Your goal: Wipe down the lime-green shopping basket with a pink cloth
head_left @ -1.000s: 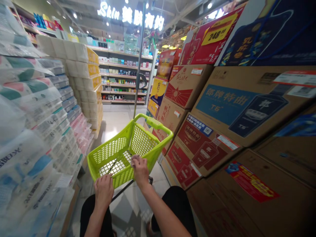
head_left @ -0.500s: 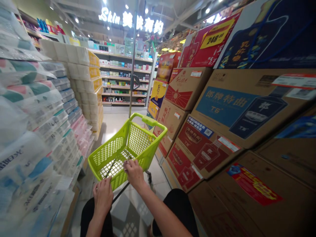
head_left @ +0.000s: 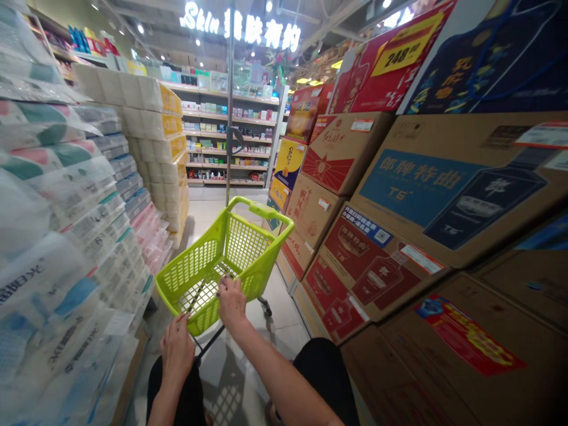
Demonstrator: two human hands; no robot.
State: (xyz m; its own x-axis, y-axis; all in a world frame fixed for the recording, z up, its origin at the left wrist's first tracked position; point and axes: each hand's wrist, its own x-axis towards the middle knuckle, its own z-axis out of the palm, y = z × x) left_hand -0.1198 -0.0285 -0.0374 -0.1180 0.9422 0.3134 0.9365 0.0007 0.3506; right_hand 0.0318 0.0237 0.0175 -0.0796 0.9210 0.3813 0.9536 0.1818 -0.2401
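Observation:
In front of my knees stands a lime-green shopping cart (head_left: 258, 273) with a perforated plastic basket, its near end turned toward me. My left hand (head_left: 176, 350) is closed over the basket's rim at the near left corner. Farther along the same rim, to the right, my right hand (head_left: 232, 304) curls its fingers over the edge; the fingertips are partly hidden. The basket holds no goods that I can see. A metal pole (head_left: 229, 118) with a dark hook-like fitting rises at the cart's far end.
Stacked liquor cartons (head_left: 410, 189) wall the right side. Plastic-wrapped tissue packs (head_left: 84, 195) and yellow-and-white paper packs (head_left: 153, 124) line the left. Light floor tiles (head_left: 208, 204) run ahead to shelves of small boxed goods (head_left: 228, 133) under a lit sign (head_left: 242, 26).
Both hands and the cart have shifted slightly left in view, with the hands still on the rim. The cartons on the right appear a little larger and nearer.

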